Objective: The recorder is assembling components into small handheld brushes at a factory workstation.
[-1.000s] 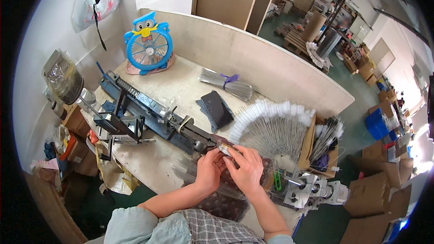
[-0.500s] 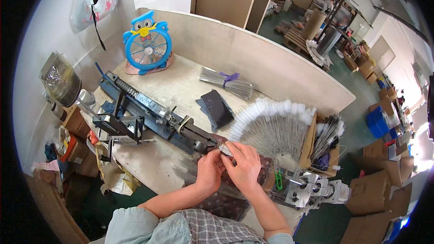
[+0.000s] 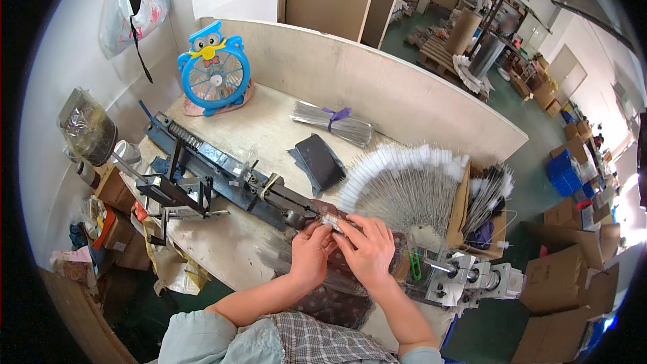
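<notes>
Both hands meet at the near end of a long dark metal bench fixture [image 3: 229, 174]. My left hand [image 3: 310, 256] is closed, fingertips pinched together beside the fixture's tip; whatever they grip is hidden. My right hand [image 3: 368, 248] is closed too, thumb and forefinger on a small whitish piece [image 3: 331, 221] at that tip. The piece is too small to name. Thin metal wires [image 3: 275, 251] lie by my left wrist, partly over a dark dotted cloth [image 3: 340, 307]. Beyond my right hand spreads a fan of wire brushes with white ends [image 3: 404, 185].
A silver clamp mechanism [image 3: 472, 282] stands at the right, with a green clip [image 3: 415, 264] beside it. Farther back are a dark flat pad [image 3: 319, 163], a tied wire bundle [image 3: 333, 123] and a blue fan [image 3: 216, 77]. An open carton [image 3: 495, 232] holds more brushes.
My right hand has shifted slightly to the right, and its fingers have moved a little on the whitish piece. My left hand stays by the fixture's tip. The whole view has shifted slightly.
</notes>
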A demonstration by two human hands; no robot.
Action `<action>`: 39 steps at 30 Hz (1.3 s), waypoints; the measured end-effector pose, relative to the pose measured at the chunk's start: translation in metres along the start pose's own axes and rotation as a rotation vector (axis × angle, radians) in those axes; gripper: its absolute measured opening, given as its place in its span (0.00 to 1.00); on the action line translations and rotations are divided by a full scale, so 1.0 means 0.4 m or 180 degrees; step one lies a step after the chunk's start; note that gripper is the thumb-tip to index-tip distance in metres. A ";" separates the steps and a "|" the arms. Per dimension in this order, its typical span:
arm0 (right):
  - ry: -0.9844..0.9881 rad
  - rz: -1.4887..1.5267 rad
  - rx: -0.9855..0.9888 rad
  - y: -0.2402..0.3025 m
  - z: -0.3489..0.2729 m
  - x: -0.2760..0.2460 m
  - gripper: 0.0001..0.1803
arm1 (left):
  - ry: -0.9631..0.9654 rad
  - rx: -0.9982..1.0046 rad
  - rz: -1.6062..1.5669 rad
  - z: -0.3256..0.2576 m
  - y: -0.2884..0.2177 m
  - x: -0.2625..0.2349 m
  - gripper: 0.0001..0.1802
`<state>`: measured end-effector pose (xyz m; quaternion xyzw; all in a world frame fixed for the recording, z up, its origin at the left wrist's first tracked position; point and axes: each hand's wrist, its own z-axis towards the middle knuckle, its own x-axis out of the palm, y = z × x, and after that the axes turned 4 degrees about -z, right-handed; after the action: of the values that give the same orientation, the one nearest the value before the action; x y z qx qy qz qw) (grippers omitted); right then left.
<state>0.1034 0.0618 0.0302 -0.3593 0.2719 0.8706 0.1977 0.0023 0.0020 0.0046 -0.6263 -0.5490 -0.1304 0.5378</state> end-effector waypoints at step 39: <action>0.1369 -0.0081 0.0336 -0.097 -0.307 -0.041 0.10 | -0.0396 0.0123 0.1567 -0.018 -0.144 -0.280 0.25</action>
<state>0.1988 0.0140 -0.0435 -0.5292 0.3485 0.7559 0.1646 -0.0831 -0.0756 -0.0465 -0.7376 -0.4144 0.0538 0.5304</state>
